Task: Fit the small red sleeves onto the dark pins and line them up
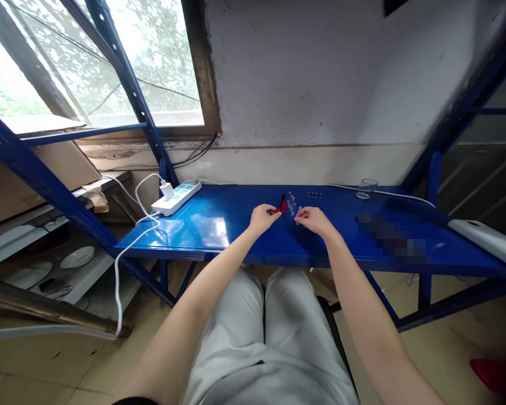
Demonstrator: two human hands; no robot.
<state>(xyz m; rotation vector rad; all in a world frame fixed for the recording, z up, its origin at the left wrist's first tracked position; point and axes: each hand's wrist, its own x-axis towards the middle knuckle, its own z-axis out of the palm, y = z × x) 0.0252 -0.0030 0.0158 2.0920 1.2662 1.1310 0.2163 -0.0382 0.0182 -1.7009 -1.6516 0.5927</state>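
Both my hands rest on a blue metal shelf (pixel 219 225) in front of me. My left hand (pixel 262 217) is closed in a pinch on a small red and black object (pixel 282 206). My right hand (pixel 314 218) is also pinched, its fingertips on a tiny item too small to name, right beside several small clear pieces (pixel 292 203) that stand on the shelf. A short row of tiny dark parts (pixel 314 194) lies just behind them.
A white power strip (pixel 176 197) with a plug and white cable lies at the shelf's left. A clear glass (pixel 366 188) stands at the back right. A white device (pixel 487 239) lies at the far right. Plates (pixel 77 257) sit on a lower left rack. Blue rack posts flank both sides.
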